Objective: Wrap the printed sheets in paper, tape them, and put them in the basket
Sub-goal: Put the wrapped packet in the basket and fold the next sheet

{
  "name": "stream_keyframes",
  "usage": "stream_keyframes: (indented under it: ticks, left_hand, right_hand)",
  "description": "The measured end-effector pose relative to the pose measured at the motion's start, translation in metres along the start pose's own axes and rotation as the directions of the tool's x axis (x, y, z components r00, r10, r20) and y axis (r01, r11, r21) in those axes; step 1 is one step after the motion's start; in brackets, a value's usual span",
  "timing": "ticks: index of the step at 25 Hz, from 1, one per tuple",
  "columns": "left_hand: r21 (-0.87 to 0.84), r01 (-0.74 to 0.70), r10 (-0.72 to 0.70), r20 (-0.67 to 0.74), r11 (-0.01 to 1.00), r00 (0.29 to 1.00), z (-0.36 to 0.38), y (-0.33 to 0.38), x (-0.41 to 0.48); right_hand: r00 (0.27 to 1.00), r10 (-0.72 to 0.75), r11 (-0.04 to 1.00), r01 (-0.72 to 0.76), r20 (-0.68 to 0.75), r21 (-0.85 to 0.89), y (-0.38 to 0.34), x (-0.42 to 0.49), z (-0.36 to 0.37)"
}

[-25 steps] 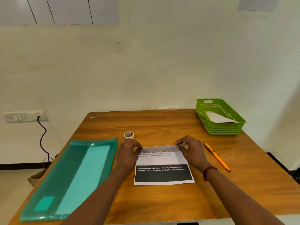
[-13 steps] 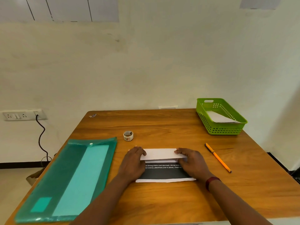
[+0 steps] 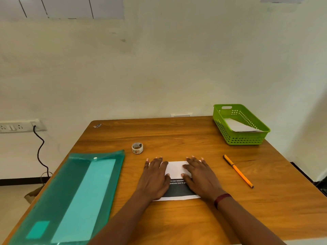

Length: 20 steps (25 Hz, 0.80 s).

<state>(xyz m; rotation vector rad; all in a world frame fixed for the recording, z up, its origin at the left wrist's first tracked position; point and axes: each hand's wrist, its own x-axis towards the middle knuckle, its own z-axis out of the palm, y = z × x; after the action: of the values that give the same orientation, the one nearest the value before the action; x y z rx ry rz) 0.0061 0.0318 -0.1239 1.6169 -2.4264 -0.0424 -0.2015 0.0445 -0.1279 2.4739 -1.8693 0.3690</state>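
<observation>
A printed sheet (image 3: 175, 169) lies on the wooden table in front of me, its far part folded towards me so a white flap covers the upper half; a dark printed band shows below. My left hand (image 3: 154, 177) presses flat on the sheet's left side. My right hand (image 3: 200, 175) presses flat on its right side, fingers straight. A small roll of tape (image 3: 137, 148) stands beyond my left hand. The green basket (image 3: 219, 121) sits at the table's far right corner with a white wrapped packet (image 3: 240, 126) inside.
A teal plastic folder (image 3: 70, 197) holding paper lies along the table's left side. An orange pen (image 3: 238, 171) lies right of my right hand. A wall socket with a black cable (image 3: 39, 151) is on the left wall.
The sheet's far edge, pinched up by both hands a second ago, has been folded over towards me. Both hands now lie flat on the fold.
</observation>
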Motion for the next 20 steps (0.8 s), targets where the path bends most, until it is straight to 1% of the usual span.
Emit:
stream_keyframes:
  ticks: [2,4,6,13,16,20]
  left_hand:
    - [0.013,0.006,-0.006,0.042,1.000,0.999,0.003,0.006,0.002]
    - [0.031,0.020,-0.023,0.105,0.999,0.994,0.010,0.007,0.002]
    - [0.053,0.032,-0.040,0.153,0.998,0.987,0.016,0.007,0.001]
    - [0.081,0.036,-0.050,0.170,0.996,0.984,0.020,0.004,0.001]
    - [0.060,0.064,-0.074,0.177,0.996,0.981,0.018,0.000,0.003]
    - [0.051,0.144,-0.151,0.188,0.988,0.970,0.019,-0.018,0.002]
  right_hand:
    - [0.998,-0.040,0.999,0.040,0.053,0.000,-0.011,0.006,0.002]
    - [0.993,-0.030,0.999,0.024,0.116,0.049,-0.021,0.009,0.004]
    - [0.988,-0.020,0.999,0.013,0.155,0.048,-0.026,0.008,0.008]
    - [0.984,-0.014,1.000,0.016,0.178,-0.007,-0.026,0.007,0.016]
    - [0.982,0.055,0.998,-0.056,0.180,0.004,-0.022,0.006,0.015]
    - [0.968,0.150,0.988,-0.154,0.203,0.007,-0.004,0.002,0.012]
